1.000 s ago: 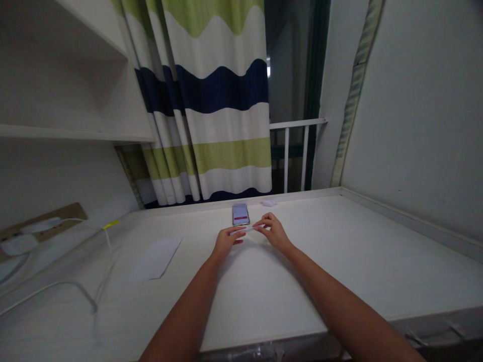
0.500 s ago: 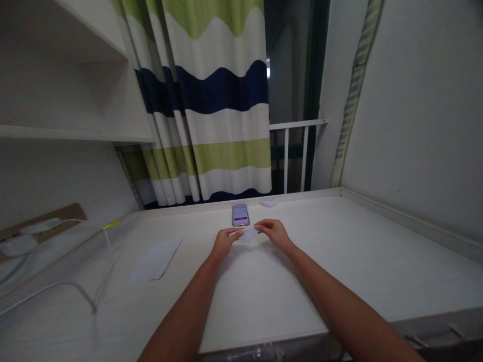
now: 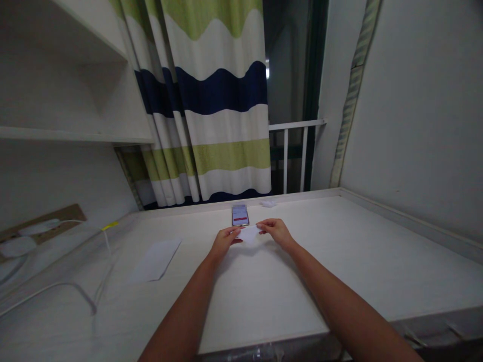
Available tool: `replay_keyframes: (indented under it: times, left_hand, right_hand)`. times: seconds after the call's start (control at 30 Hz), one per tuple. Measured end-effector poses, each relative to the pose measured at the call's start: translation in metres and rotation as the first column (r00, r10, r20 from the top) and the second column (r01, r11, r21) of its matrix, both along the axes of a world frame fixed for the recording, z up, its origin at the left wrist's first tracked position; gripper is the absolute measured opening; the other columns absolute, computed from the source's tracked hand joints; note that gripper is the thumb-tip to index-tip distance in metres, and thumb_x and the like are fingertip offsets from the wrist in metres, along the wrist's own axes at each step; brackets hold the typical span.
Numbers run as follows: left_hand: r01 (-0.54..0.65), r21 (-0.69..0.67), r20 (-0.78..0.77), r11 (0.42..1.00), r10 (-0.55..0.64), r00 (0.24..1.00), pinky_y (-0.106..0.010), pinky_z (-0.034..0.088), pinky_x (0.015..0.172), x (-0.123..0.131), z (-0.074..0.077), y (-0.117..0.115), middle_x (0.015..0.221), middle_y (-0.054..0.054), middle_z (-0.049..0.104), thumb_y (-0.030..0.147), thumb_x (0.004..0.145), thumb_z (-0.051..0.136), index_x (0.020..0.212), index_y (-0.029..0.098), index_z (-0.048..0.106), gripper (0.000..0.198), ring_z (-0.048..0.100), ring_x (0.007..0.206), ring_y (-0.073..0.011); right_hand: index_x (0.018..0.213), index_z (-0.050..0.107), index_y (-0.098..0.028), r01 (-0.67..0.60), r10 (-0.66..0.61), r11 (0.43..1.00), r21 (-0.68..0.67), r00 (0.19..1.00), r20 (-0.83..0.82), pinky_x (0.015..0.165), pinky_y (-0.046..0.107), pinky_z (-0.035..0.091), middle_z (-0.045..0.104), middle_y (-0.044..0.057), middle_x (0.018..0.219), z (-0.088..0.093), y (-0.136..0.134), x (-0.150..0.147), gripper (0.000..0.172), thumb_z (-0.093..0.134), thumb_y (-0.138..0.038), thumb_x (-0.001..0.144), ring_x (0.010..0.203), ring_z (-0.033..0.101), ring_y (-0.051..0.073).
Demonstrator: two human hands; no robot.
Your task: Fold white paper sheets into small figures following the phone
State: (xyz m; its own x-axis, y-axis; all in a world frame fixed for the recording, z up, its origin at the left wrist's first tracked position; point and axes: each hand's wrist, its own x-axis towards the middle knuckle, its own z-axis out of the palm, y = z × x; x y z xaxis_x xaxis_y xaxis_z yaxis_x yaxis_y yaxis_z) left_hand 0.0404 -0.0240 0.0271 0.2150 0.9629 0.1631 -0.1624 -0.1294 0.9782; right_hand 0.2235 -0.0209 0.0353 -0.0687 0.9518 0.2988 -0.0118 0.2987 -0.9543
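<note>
A small folded piece of white paper (image 3: 249, 234) is held between my two hands, a little above the white tabletop (image 3: 264, 301). My left hand (image 3: 225, 240) pinches its left edge between thumb and fingers. On the other side, the fingertips of my right hand (image 3: 277, 232) grip the upper right corner. Just beyond the paper lies a phone (image 3: 240, 215) with its screen lit, showing a red bar. Exact folds in the paper are too small to make out.
Flat white sheets (image 3: 157, 259) lie to the left. A crumpled or folded white paper (image 3: 268, 203) rests near the back edge. White cables (image 3: 75, 285) run along the left side from a power strip (image 3: 41, 226). A striped curtain (image 3: 226, 125) hangs behind.
The paper has turned to show a broader face toward me. My left fingers have shifted their grip and spread slightly; my right hand has moved very little.
</note>
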Motion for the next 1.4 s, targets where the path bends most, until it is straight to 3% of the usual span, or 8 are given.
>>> replay_keyframes:
  times: [0.2,0.5,0.67,0.97,1.13,1.4]
  left_hand:
    - [0.016,0.015,0.002,1.000,-0.016,1.000,-0.028,0.048,0.066,0.001,0.001,-0.002,0.089,-0.011,0.064,0.035,0.054,0.069,0.081,0.009,0.066,0.038,0.058,0.076,-0.0183]
    - [-0.023,0.010,-0.037,1.000,0.023,0.999,-0.027,0.048,0.064,-0.002,-0.002,0.003,0.085,-0.009,0.065,0.036,0.056,0.067,0.082,0.010,0.066,0.037,0.059,0.074,-0.0170]
    - [-0.012,0.081,-0.110,0.997,0.021,0.994,-0.028,0.048,0.064,-0.002,-0.001,0.000,0.082,-0.008,0.066,0.037,0.057,0.065,0.081,0.010,0.066,0.035,0.059,0.073,-0.0173]
    - [0.017,0.129,-0.266,0.992,0.018,0.964,-0.027,0.048,0.056,0.005,0.001,-0.006,0.075,-0.007,0.065,0.036,0.055,0.065,0.072,0.010,0.065,0.031,0.057,0.067,-0.0164]
    - [0.043,0.174,-0.372,0.984,0.025,0.928,-0.026,0.046,0.056,0.008,-0.001,-0.007,0.066,-0.005,0.064,0.035,0.060,0.060,0.067,0.011,0.066,0.026,0.056,0.062,-0.0153]
    - [0.021,0.319,-0.475,0.948,0.140,0.869,-0.025,0.045,0.060,0.007,0.003,-0.010,0.066,-0.004,0.066,0.034,0.062,0.057,0.067,0.013,0.067,0.024,0.058,0.064,-0.0173]
  right_hand:
    - [0.062,0.065,-0.012,-0.046,0.047,0.999,-0.016,0.999,0.017,0.055,0.026,0.041,0.060,0.001,0.053,0.000,0.001,0.004,0.025,0.067,-0.036,0.053,0.049,0.051,0.010]
    - [0.059,0.060,-0.014,-0.061,0.061,0.998,0.007,0.993,-0.099,0.058,0.025,0.041,0.058,-0.001,0.056,-0.004,0.004,0.001,0.024,0.066,-0.037,0.052,0.056,0.051,0.010]
    - [0.071,0.064,-0.014,-0.074,0.068,0.995,0.061,0.992,0.107,0.056,0.024,0.038,0.060,0.001,0.062,-0.005,0.000,-0.001,0.024,0.065,-0.033,0.056,0.056,0.050,0.010]
    - [0.068,0.065,-0.013,-0.075,-0.011,0.976,0.205,0.922,0.387,0.053,0.022,0.033,0.059,0.001,0.059,-0.008,0.000,-0.003,0.019,0.057,-0.030,0.064,0.053,0.046,0.010]
    - [0.067,0.063,-0.013,-0.101,0.017,0.976,0.192,0.917,0.399,0.051,0.020,0.034,0.059,0.000,0.059,-0.009,-0.004,-0.011,0.017,0.055,-0.028,0.065,0.052,0.045,0.009]
    - [0.066,0.064,-0.014,-0.125,0.043,0.973,0.195,0.925,0.377,0.055,0.022,0.038,0.061,0.001,0.061,-0.008,-0.007,-0.013,0.016,0.057,-0.029,0.064,0.057,0.051,0.012]
